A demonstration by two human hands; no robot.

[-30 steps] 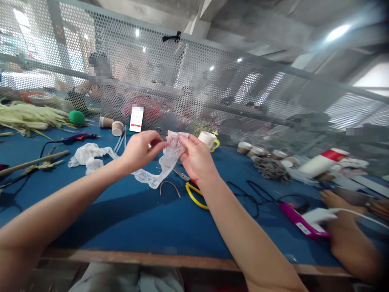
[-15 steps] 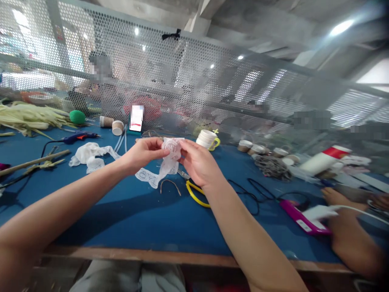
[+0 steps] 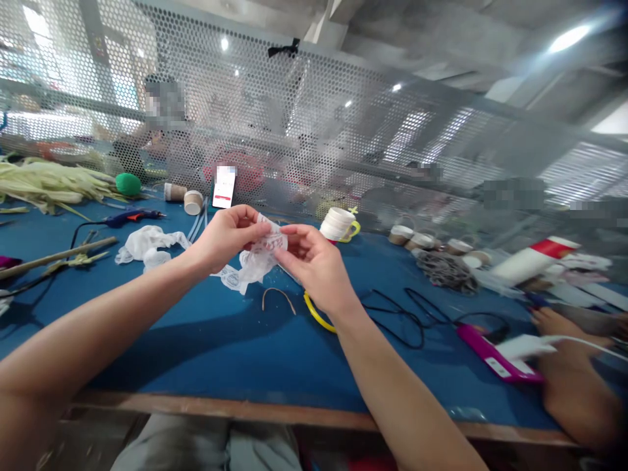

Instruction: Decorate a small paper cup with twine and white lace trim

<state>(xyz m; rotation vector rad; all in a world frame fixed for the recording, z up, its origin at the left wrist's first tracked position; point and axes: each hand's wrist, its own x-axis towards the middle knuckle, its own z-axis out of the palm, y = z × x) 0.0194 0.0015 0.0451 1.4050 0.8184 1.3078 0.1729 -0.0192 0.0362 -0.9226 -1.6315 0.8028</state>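
White lace ribbon [image 3: 262, 258] is stretched and gathered between my two hands above the blue table. My left hand [image 3: 230, 237] pinches its upper left side, thumb against fingers. On the other side my right hand [image 3: 314, 261] grips the lace between thumb and fingertips. A loose tail of the lace hangs below and runs left behind my left wrist toward a white heap [image 3: 152, 243]. Under my right hand lie scissors with a yellow handle [image 3: 318, 315], partly hidden. A thin brown bent strand [image 3: 279, 291] rests just in front of the lace.
A glue gun [image 3: 132, 217], a green egg shape [image 3: 128, 184] and pale husks [image 3: 53, 180] lie left. A phone [image 3: 224, 186] and a white cup [image 3: 338, 224] stand at the back. Right are grey cord [image 3: 446, 269], a purple power strip [image 3: 495, 356] and another person's arm [image 3: 574, 373].
The lace has turned between my fingers; the rolled rosette face seen before now shows as a flatter patterned piece. My right thumb has shifted lower on it. The view has tilted slightly.
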